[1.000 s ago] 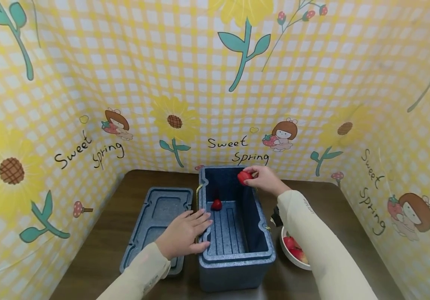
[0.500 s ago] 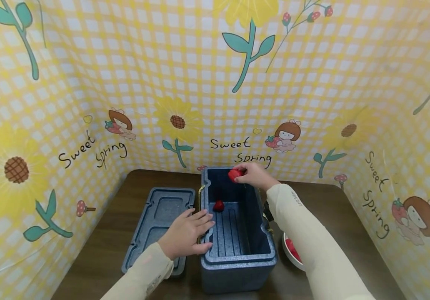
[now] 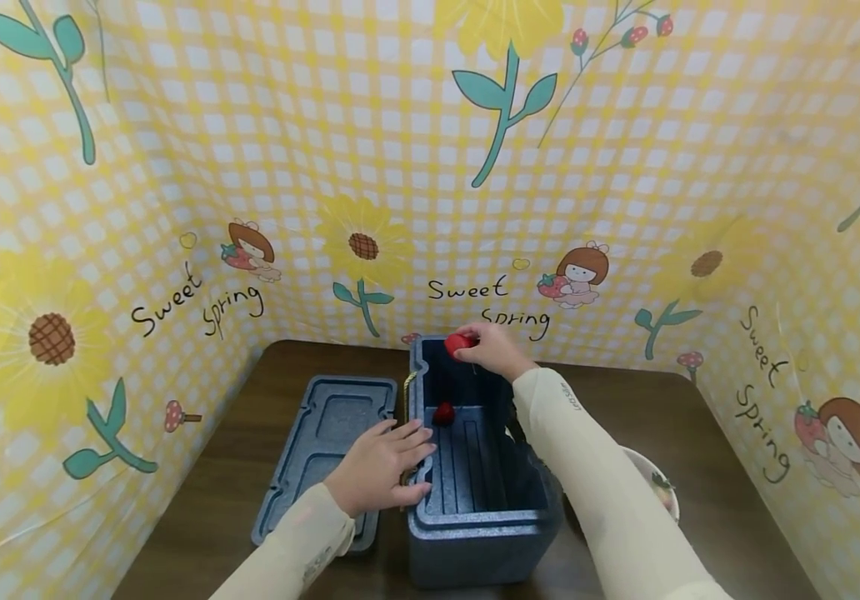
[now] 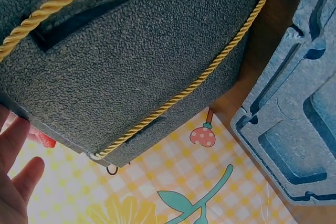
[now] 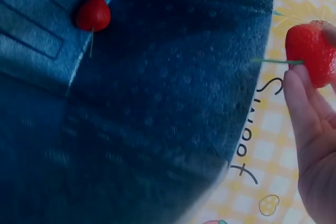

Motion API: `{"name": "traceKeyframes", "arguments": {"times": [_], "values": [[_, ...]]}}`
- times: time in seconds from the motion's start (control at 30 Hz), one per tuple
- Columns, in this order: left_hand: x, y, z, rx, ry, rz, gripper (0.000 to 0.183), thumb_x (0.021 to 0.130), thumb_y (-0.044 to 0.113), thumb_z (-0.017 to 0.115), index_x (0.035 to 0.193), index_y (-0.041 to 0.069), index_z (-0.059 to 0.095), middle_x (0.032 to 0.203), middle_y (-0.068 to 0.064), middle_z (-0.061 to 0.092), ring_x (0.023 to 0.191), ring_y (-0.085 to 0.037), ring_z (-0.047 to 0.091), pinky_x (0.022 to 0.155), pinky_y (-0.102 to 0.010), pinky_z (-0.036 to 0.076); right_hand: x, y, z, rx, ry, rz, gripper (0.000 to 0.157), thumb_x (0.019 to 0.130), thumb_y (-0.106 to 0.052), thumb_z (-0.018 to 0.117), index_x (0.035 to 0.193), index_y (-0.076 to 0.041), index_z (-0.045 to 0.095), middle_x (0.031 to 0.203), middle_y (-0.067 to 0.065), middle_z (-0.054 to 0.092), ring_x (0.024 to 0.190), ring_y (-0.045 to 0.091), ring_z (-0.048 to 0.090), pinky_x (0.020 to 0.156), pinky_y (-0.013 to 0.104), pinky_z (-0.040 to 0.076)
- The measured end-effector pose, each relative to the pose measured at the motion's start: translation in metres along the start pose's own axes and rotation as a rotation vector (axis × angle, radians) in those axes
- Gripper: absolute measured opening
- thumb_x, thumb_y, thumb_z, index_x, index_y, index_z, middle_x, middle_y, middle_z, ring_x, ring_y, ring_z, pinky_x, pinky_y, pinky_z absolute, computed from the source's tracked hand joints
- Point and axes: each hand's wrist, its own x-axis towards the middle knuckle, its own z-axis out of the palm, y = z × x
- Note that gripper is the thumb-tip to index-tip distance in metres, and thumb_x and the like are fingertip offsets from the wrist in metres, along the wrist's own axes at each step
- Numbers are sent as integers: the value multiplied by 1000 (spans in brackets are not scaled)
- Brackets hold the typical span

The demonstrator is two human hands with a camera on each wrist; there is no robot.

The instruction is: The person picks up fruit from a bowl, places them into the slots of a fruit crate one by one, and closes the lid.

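Held strawberry (image 3: 457, 345): while the right hand (image 3: 495, 350) pinches it between thumb and fingers, it hangs over the far end of the box (image 3: 482, 529), well apart from the left hand (image 3: 381, 467).
Left hand: fingers extended on the left rim, gripping nothing.
Second red fruit (image 3: 443, 414): inside, between both hands.
Lid (image 3: 347, 417): flat on the tabletop (image 3: 227, 467), left.
White bowl (image 3: 640, 463): right, partly behind the sleeve (image 3: 595, 471).
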Motion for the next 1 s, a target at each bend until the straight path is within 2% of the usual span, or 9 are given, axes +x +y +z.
{"name": "traceKeyframes", "arguments": {"times": [0.13,0.27,0.43,0.67,0.8,1.0], "values": [[2,-2,0,-15,-8,-9,46,88,42,60,121,11,68,128,-6,62,122,-22,55,98,-47,44,7,0,5,2,39,32,35,84,-12,70,117,0,65,108,15,67,88,24,60,80,35,51],[2,0,2,-52,-36,-32,46,89,42,58,122,11,67,129,-7,61,124,-22,53,99,-48,43,9,-1,11,-87,53,75,33,84,-13,71,115,-2,67,109,14,67,88,23,60,81,35,52],[-1,2,1,-92,-58,-67,46,90,41,58,123,11,66,131,-7,59,125,-22,52,101,-49,40,11,-5,19,-133,55,64,32,84,-13,72,113,-2,67,107,14,67,86,23,61,82,35,52],[-2,2,2,-81,-19,-44,45,89,40,60,122,11,67,130,-8,60,124,-22,53,100,-49,41,10,-1,31,-185,37,61,33,83,-11,72,114,-1,67,102,12,68,79,19,60,76,33,53],[-2,1,0,-77,8,-35,45,89,40,60,121,10,68,128,-9,61,123,-23,54,99,-49,42,9,0,35,-178,29,65,34,84,-11,71,116,-1,66,103,13,67,77,20,60,73,32,54],[-2,1,3,-96,-20,-43,45,89,39,60,122,9,67,130,-9,60,124,-24,53,99,-49,42,7,5,41,-179,18,98,34,84,-12,72,116,-2,66,103,12,67,80,20,60,77,33,53]]}}
